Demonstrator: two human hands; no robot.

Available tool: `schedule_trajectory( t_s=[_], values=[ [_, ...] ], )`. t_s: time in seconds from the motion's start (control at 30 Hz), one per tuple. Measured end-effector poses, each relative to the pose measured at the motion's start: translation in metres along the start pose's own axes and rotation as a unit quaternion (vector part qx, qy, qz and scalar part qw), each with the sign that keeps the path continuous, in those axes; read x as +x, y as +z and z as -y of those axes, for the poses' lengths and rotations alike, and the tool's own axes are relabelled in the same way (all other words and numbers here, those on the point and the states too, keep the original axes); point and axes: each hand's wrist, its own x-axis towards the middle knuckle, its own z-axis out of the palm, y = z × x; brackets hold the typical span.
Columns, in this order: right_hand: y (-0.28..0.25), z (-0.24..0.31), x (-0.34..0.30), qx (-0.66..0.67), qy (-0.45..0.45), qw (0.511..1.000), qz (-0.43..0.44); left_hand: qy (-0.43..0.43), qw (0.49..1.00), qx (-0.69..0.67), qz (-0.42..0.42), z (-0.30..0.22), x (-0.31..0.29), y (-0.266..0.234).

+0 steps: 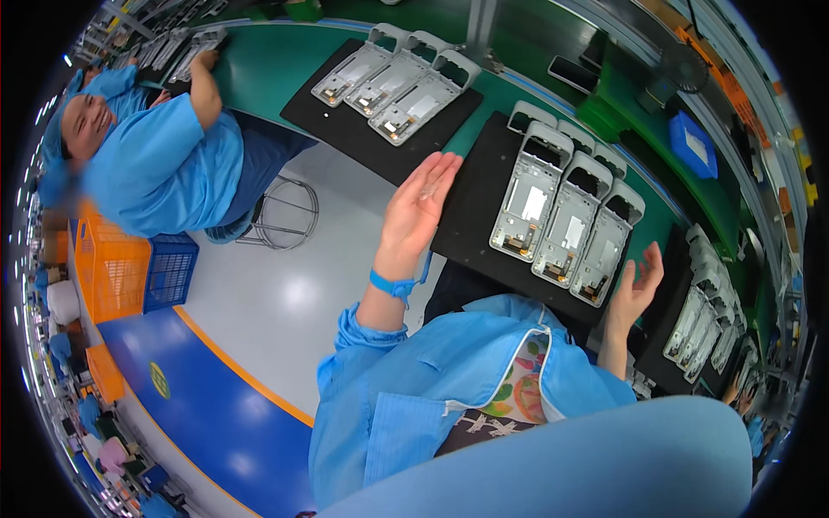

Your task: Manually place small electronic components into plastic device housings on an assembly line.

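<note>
My left hand (417, 205) is raised palm up beside the left edge of a black mat (471, 211), its fingers stretched out. A small pale, shiny spot shows on its palm; I cannot make out what it is. A blue strap (393, 287) circles that wrist. My right hand (637, 281) hovers with fingers apart by the mat's right side, nearest a grey housing (602, 250) with a looped top. Two similar housings, a middle one (566, 226) and a left one (528, 200), lie beside it, with more looped tops behind them. Neither hand grips a housing.
Three more housings (393, 86) lie on another black mat (345, 129) to the left. Further housings (704, 319) stand at the right. A blue box (693, 144) and dark phone-shaped object (573, 74) are at the back. A co-worker (173, 164) sits left, near an orange crate (112, 268).
</note>
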Motion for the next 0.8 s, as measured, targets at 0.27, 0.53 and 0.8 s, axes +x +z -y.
schedule_trajectory(
  t_s=[0.27, 0.53, 0.8],
  values=[
    [0.104, 0.124, 0.037, 0.332, 0.227, 0.802, 0.441, 0.169, 0.969, 0.045, -0.172, -0.034, -0.039, -0.053],
    [0.276, 0.111, 0.032, 0.359, 0.424, 0.684, 0.473, 0.096, 0.985, -0.001, -0.142, -0.039, -0.019, -0.047],
    [0.307, 0.121, 0.042, 0.366, 0.394, 0.743, 0.399, 0.109, 0.987, 0.001, -0.115, -0.07, 0.005, -0.068]
  ],
)
